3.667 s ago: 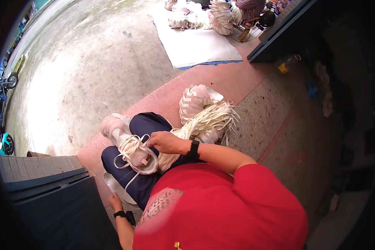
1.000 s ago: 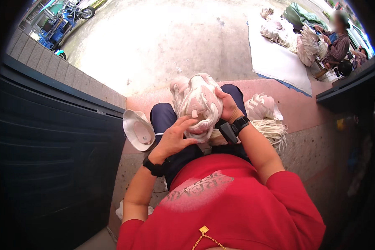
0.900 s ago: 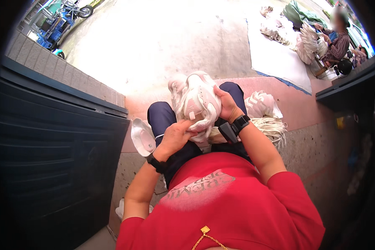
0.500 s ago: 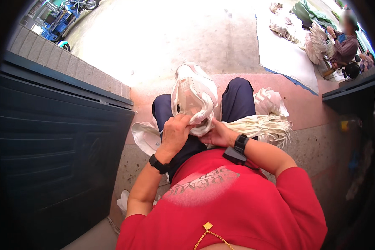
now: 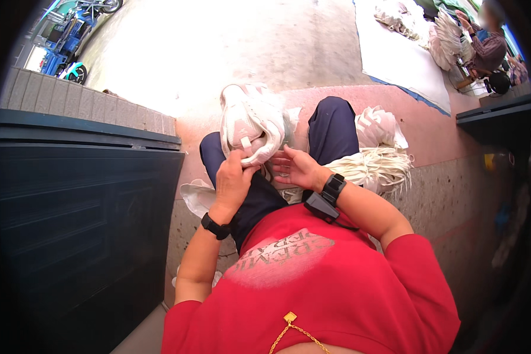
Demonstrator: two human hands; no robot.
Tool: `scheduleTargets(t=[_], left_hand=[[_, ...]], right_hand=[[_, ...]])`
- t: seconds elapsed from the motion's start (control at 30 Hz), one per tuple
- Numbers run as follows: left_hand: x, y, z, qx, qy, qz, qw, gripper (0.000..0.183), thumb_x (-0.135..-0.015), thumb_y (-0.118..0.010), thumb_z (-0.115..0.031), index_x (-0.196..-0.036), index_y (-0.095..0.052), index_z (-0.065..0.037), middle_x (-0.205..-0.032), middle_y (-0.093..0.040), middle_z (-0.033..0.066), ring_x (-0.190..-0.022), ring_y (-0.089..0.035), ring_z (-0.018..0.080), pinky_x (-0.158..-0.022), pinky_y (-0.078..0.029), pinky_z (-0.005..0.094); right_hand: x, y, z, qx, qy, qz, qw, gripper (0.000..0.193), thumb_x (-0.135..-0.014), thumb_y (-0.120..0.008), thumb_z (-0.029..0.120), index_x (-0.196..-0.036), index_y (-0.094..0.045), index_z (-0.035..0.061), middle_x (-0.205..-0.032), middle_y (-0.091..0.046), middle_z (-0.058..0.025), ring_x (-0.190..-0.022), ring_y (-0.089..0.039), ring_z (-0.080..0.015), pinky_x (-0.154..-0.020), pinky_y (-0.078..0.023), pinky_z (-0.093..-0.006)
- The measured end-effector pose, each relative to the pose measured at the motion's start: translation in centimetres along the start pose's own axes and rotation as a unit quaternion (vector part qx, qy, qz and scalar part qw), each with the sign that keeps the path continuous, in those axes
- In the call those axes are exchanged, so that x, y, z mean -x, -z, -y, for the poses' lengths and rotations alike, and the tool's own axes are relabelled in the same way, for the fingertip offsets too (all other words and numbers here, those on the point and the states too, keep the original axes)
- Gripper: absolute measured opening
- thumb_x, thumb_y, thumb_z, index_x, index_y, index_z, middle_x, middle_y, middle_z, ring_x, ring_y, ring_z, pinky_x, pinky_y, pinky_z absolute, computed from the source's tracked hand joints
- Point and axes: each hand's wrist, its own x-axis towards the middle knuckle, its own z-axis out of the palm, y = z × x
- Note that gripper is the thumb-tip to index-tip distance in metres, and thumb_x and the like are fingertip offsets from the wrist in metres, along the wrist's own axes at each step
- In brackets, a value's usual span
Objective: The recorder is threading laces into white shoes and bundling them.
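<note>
A white and pale pink sneaker (image 5: pixel 255 118) is up between my knees, its tongue and opening toward me. My left hand (image 5: pixel 235 180) is closed on the sneaker's near edge, thumb and fingers pinching it. Just right of the sneaker, my right hand (image 5: pixel 301 168) has its palm turned up and fingers apart, holding nothing that I can see. By my right thigh lies a bundle of cream-white laces (image 5: pixel 374 168). More white and pink shoe pieces (image 5: pixel 380 127) are piled beyond the laces. Next to my left leg is another white shoe piece (image 5: pixel 198 196).
A dark blue metal door panel (image 5: pixel 82 236) stands close on my left, with another dark edge (image 5: pixel 495 115) at the right. Farther off, a person (image 5: pixel 488 53) sits by stacked white pieces (image 5: pixel 448 44) and a white sheet (image 5: pixel 398 71). Blue vehicles (image 5: pixel 68 35) stand at the far left.
The sneaker has moved left and turned, so its tongue now shows. My right hand has let go of its near end and opened beside it. My left hand keeps its grip.
</note>
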Motion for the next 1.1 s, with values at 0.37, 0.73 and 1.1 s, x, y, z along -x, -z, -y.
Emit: scheduleTargets(t=[0.37,0.73,1.1], left_hand=[[-2.0,1.3,4.0,0.148,0.025,0.050,0.987,0.058,-0.065,-0.070,-0.001,-0.116,-0.044,0.001,-0.108,-0.049,0.0148,-0.096,-0.053,0.0248,-0.078,-0.045,0.0292],[-4.1,4.6,3.9,0.320,0.175,0.174,0.915,0.069,-0.067,-0.070,-0.002,-0.127,-0.035,0.000,-0.102,-0.055,0.0076,-0.089,-0.055,0.0136,-0.075,-0.046,0.0248],[-4.2,7.7,5.2,0.367,0.214,0.157,0.891,0.046,-0.069,-0.070,-0.012,-0.109,-0.051,-0.001,-0.090,-0.060,0.0054,-0.072,-0.058,0.0121,-0.062,-0.049,0.0235]], right_hand=[[-6.5,0.4,1.3,-0.025,0.085,-0.057,0.994,0.022,-0.083,-0.044,0.012,-0.103,-0.050,0.0052,-0.108,-0.049,-0.0099,-0.104,-0.044,-0.0237,-0.087,-0.039,-0.0392],[-4.8,-0.8,1.7,0.057,0.101,-0.087,0.990,0.021,-0.076,-0.063,0.017,-0.093,-0.053,0.0095,-0.089,-0.052,-0.0037,-0.075,-0.046,-0.0145,-0.064,-0.040,-0.0304],[-1.3,-4.7,5.5,0.198,0.159,-0.052,0.966,0.016,-0.074,-0.066,0.019,-0.080,-0.051,0.0147,-0.075,-0.051,0.0020,-0.071,-0.044,-0.0105,-0.063,-0.035,-0.0277]])
